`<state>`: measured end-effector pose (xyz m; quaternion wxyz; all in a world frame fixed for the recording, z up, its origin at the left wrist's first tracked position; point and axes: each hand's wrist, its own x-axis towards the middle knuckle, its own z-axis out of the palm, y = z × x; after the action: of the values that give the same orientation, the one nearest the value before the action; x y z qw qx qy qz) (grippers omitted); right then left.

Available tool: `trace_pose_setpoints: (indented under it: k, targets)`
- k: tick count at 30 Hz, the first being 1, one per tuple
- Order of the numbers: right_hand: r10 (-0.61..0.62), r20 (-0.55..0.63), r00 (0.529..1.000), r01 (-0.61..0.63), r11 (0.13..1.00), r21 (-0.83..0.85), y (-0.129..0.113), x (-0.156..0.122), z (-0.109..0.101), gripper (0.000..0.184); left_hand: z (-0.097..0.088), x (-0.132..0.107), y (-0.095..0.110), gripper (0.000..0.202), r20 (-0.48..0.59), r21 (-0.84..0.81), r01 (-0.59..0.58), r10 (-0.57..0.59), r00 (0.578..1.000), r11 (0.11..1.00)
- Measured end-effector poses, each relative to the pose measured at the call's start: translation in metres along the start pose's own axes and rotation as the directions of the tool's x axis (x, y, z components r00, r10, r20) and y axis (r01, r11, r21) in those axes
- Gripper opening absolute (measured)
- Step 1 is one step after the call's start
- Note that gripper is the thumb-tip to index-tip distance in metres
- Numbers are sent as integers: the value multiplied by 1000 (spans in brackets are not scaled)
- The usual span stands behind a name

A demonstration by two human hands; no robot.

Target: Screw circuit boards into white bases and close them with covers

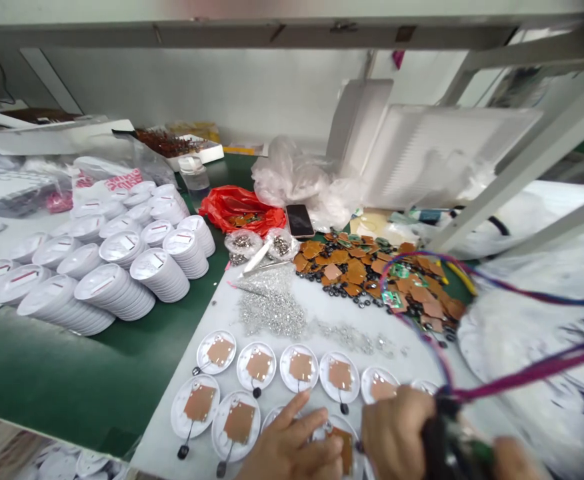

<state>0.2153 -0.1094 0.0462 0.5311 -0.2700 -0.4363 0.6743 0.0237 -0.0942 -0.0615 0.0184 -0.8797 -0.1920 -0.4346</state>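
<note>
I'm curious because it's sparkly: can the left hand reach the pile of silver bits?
Probably yes: only low white discs with brown boards lie between the left hand and the silver bits; nothing tall blocks it.

"Where does the view look from?"

"From the wearer's head, at the near side of the surface [47, 380], above the left grip [292, 443] and the right grip [397, 423]."

"Which way does it face?"

"Forward and down, over the surface to the pale wall [232, 83] behind. A shelf [272, 35] crosses the top of the frame, nearly level."

"How near is it?"

"Close to both grips, which the bottom edge cuts; the right one is blurred. The wall stands farther off."

"What does the frame take in?"

"This single head view covers near work and background together, in one wide sweep."
</note>
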Motion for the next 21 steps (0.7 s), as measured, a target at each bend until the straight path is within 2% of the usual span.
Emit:
trace_pose_setpoints:
  k: [1,3,4,6,8,11,14,16,18,19,20,21]
  targets:
    - [-95,9,995,95,995,19,-7,8,-2,58,1,0,0,21,-8,1,8,-8,1000,1000]
    - [-291,-122,949,290,957,-23,-17,28,-3,53,4,-1,1,20,-14,-6,25,-25,1000,1000]
    - [-310,-274,910,305,950,-62,-20,40,-2,50,5,-2,2,20,-19,-13,45,-45,999,999]
    - [-384,-370,846,360,923,-134,-19,64,-2,51,6,-4,3,18,-28,-32,94,-95,995,995]
    - [-393,-422,817,358,919,-163,-10,83,-5,51,7,-8,3,18,-22,-49,114,-115,993,992]
    - [-362,-441,821,324,932,-161,6,97,-11,50,8,-14,3,17,98,-45,113,-108,989,993]
    - [-343,-430,835,305,939,-157,10,95,-14,48,2,-10,0,14,202,-17,110,-104,974,994]
    - [-347,-429,834,311,938,-155,5,90,-11,47,-7,2,-5,18,157,-54,121,-111,981,991]
    - [-352,-425,834,320,936,-146,-3,86,-8,50,-20,22,-12,23,106,-134,186,-173,979,973]
    - [-352,-422,836,323,936,-140,-7,84,-6,52,-27,33,-17,23,117,-188,262,-243,963,947]
    - [-350,-419,838,324,936,-134,-9,83,-5,53,-32,44,-23,21,197,-211,341,-302,933,916]
    - [-346,-418,840,322,938,-129,-11,82,-4,53,-35,55,-28,15,309,-197,441,-372,875,875]
